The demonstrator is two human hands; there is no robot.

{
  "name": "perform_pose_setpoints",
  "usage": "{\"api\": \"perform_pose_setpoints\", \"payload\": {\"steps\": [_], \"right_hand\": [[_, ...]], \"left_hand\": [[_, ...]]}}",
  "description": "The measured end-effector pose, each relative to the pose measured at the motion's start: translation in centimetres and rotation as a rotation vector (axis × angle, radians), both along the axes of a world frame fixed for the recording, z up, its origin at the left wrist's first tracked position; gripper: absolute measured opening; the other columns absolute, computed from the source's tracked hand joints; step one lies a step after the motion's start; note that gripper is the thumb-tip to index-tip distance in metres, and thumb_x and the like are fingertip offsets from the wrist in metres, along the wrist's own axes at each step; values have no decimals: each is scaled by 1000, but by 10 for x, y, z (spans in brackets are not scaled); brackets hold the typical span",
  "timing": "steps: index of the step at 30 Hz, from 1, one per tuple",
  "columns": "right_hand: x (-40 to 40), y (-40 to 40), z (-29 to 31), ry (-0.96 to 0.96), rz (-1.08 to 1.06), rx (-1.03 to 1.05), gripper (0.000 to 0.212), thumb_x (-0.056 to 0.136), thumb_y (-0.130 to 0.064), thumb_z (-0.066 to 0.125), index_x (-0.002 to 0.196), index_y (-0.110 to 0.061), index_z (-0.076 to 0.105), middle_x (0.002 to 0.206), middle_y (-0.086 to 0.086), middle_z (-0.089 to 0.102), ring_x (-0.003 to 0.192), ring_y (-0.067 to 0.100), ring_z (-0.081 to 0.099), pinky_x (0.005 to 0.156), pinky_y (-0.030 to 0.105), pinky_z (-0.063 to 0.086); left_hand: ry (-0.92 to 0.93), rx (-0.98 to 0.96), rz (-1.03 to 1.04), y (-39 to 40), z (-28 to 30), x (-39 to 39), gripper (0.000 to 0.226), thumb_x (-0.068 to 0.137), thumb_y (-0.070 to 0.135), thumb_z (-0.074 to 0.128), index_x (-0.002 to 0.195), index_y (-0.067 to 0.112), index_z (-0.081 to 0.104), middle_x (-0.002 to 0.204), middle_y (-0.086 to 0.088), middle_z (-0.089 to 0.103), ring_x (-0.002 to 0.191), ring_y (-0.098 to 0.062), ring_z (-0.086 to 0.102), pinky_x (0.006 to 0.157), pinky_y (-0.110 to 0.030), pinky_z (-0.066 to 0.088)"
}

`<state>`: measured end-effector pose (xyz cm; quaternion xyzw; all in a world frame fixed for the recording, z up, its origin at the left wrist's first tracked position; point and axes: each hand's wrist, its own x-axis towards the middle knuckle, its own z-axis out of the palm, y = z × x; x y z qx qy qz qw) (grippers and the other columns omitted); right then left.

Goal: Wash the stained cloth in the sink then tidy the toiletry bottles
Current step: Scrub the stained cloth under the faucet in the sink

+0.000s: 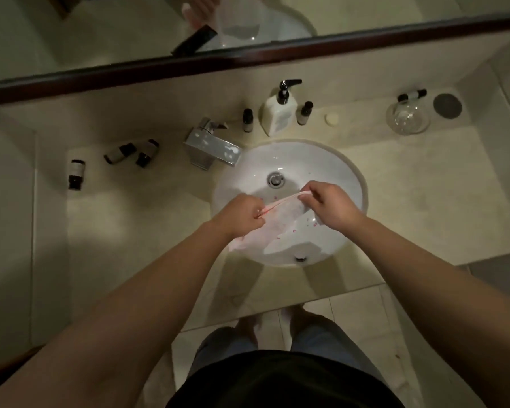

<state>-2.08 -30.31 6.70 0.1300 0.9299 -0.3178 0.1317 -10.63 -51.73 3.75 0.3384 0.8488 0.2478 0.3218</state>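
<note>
Both hands, left hand (242,214) and right hand (326,206), pinch the pink-stained white cloth (277,219) stretched over the round sink (336,160).

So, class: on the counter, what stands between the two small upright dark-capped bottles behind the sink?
In the head view, the white pump bottle stands between the two small upright bottles, behind the sink.

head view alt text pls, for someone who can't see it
Seen from above, the left hand and right hand stretch a pink-stained white cloth over a round white sink. Small toiletry bottles lie tipped left of the faucet.
</note>
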Motion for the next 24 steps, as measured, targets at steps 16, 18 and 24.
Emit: {"api": "perform_pose_setpoints", "payload": {"steps": [16, 18, 24], "right_hand": [[6, 59, -91, 118, -13, -49, 19, 93, -28, 58, 95, -15, 72, 80, 0, 57, 75, 16, 53, 68, 27, 37], [6, 63, -104, 170, 110, 77, 25, 95, -29, 52, 93, -12, 71, 81, 4, 59, 79, 23, 55, 71, 30, 40], [26, 56, -137, -101, 392, 270, 33, 90, -27, 43, 72, -6, 62, 75, 8, 60, 71, 30, 57, 73, 39, 46]], "left_hand": [[-130, 169, 414, 36, -91, -4, 14, 91, 28, 63, 85, 16, 66, 78, 1, 66, 73, -11, 57, 61, -10, 36], [-140, 156, 421, 40, -101, -2, 15, 91, 27, 63, 88, 13, 68, 81, -2, 68, 76, -13, 58, 64, -16, 39], [-195, -8, 324, 42, -134, 25, 24, 90, 39, 63, 80, 17, 66, 65, 5, 58, 60, -9, 50, 57, -26, 37]]}}
